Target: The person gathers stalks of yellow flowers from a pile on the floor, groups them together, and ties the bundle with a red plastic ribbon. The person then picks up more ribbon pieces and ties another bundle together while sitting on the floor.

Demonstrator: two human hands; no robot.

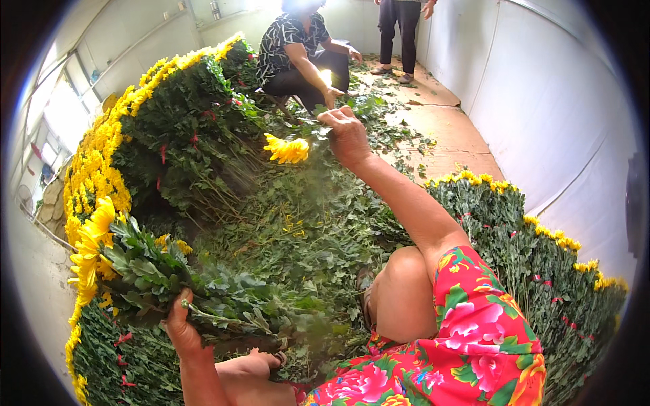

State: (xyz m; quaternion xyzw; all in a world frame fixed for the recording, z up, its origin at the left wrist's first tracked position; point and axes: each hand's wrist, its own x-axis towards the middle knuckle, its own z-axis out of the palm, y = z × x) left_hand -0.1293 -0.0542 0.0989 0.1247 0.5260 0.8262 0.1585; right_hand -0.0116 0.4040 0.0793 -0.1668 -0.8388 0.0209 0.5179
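My left hand grips a bunch of yellow chrysanthemums at the lower left, with the flower heads pointing left and the leafy stems running right. Raised in the upper middle, my right hand has its fingers closed on a single chrysanthemum stem. Its yellow flower head hangs to the left of the fingers, and leaves show beside them. Part of this stem is blurred or hidden. Between my hands, cut leaves and stems cover the floor thickly.
Stacked chrysanthemum bundles with red ties curve along the left; more bundles stand at right. Ahead, a person in a patterned shirt sits low, and another person stands on cardboard. A pale wall rises at right.
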